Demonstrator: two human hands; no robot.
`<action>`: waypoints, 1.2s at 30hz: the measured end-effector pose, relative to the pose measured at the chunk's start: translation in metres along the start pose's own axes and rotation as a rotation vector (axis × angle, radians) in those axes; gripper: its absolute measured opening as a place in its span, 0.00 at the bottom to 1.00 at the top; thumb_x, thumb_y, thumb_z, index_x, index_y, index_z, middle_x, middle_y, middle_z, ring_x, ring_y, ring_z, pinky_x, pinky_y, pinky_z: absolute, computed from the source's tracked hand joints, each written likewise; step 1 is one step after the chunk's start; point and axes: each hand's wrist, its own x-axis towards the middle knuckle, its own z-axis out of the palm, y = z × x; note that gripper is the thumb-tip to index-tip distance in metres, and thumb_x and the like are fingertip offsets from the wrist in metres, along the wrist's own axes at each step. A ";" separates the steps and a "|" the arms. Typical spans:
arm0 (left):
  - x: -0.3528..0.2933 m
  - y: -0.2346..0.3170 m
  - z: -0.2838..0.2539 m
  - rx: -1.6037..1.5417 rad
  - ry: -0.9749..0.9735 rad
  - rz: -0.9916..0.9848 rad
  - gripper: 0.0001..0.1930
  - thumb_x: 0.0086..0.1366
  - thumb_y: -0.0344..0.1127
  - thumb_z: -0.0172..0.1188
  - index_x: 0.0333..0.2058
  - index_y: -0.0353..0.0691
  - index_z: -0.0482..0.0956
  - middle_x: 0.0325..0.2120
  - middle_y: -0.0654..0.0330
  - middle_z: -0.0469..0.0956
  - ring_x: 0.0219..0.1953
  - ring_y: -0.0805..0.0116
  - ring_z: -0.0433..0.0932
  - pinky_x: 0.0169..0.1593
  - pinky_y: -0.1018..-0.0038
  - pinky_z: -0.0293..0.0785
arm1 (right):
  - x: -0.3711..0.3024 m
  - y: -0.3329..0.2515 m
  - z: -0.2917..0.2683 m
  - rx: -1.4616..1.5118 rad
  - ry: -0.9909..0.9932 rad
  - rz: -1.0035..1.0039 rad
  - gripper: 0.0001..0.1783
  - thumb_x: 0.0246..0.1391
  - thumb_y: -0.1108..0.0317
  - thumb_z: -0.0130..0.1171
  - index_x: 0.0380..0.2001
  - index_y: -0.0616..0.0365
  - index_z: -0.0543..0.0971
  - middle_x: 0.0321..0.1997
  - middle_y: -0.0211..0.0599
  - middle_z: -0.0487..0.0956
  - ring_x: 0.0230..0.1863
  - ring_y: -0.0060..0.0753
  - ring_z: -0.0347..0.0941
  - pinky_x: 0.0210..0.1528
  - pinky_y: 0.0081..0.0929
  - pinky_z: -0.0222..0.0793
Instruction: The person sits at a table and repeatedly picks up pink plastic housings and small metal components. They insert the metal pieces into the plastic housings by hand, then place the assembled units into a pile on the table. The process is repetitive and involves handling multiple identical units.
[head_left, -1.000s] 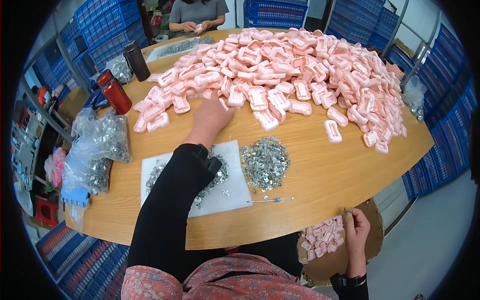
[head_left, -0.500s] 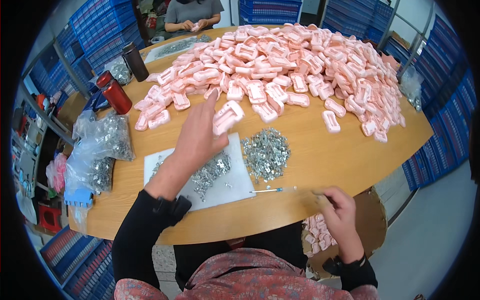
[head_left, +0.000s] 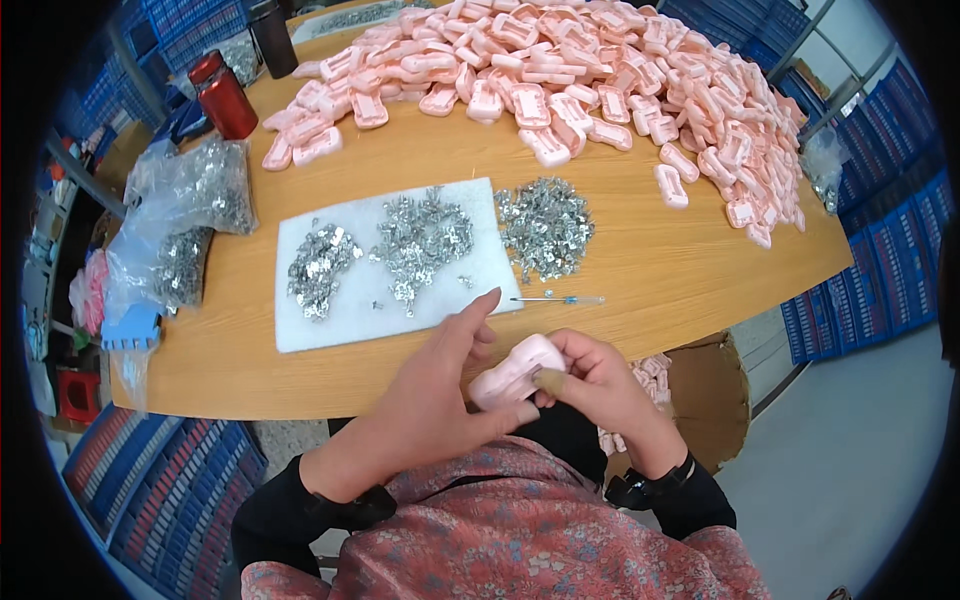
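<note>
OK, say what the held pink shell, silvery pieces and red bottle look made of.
Pink shell: probably moulded plastic, satin, judging by its smooth rounded edges. Silvery pieces: likely shiny metal, bare or plated, given their glints. Red bottle: perhaps painted metal, glossy, from its highlights.

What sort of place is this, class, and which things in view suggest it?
Probably a small assembly workshop: a big heap of pink shells and a pile of small metal parts share one table, with stacked blue crates nearby.
</note>
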 end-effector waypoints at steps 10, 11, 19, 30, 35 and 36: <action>-0.014 -0.051 -0.016 -0.837 -0.293 -0.495 0.31 0.77 0.49 0.47 0.71 0.39 0.55 0.35 0.63 0.77 0.37 0.77 0.75 0.42 0.77 0.74 | 0.040 -0.031 0.005 -0.696 0.120 -0.185 0.13 0.54 0.69 0.66 0.43 0.59 0.81 0.30 0.35 0.77 0.27 0.24 0.72 0.32 0.23 0.70; -0.015 -0.054 -0.017 -0.861 -0.269 -0.500 0.31 0.77 0.51 0.45 0.70 0.40 0.56 0.35 0.63 0.77 0.37 0.76 0.75 0.42 0.77 0.74 | 0.049 -0.035 0.003 -0.788 0.163 -0.207 0.13 0.54 0.69 0.66 0.43 0.59 0.81 0.30 0.36 0.77 0.27 0.26 0.72 0.32 0.24 0.70; -0.014 -0.073 -0.023 -1.186 -0.062 -0.521 0.33 0.77 0.60 0.33 0.66 0.38 0.62 0.36 0.58 0.79 0.40 0.66 0.80 0.46 0.68 0.79 | 0.111 -0.023 0.015 -1.254 0.259 -0.440 0.08 0.52 0.64 0.66 0.32 0.56 0.81 0.31 0.39 0.79 0.34 0.44 0.77 0.38 0.39 0.71; 0.003 -0.069 -0.035 -1.197 0.127 -0.474 0.23 0.72 0.37 0.54 0.63 0.38 0.66 0.37 0.58 0.79 0.38 0.69 0.81 0.45 0.68 0.82 | 0.107 -0.043 0.020 -1.108 0.064 -0.618 0.09 0.43 0.73 0.66 0.32 0.56 0.80 0.31 0.36 0.77 0.35 0.44 0.75 0.41 0.39 0.68; 0.012 -0.060 -0.028 -1.148 0.174 -0.458 0.25 0.65 0.27 0.62 0.61 0.37 0.69 0.36 0.64 0.76 0.36 0.73 0.80 0.44 0.72 0.80 | 0.098 -0.045 0.025 -1.071 -0.023 -0.715 0.14 0.41 0.75 0.66 0.36 0.56 0.80 0.33 0.37 0.79 0.37 0.45 0.76 0.41 0.39 0.72; 0.012 -0.059 -0.026 -1.131 0.179 -0.450 0.25 0.65 0.26 0.62 0.61 0.38 0.69 0.36 0.65 0.76 0.36 0.73 0.79 0.44 0.72 0.80 | 0.097 -0.044 0.024 -1.073 -0.027 -0.710 0.14 0.41 0.75 0.67 0.36 0.57 0.80 0.33 0.37 0.79 0.37 0.45 0.76 0.41 0.39 0.72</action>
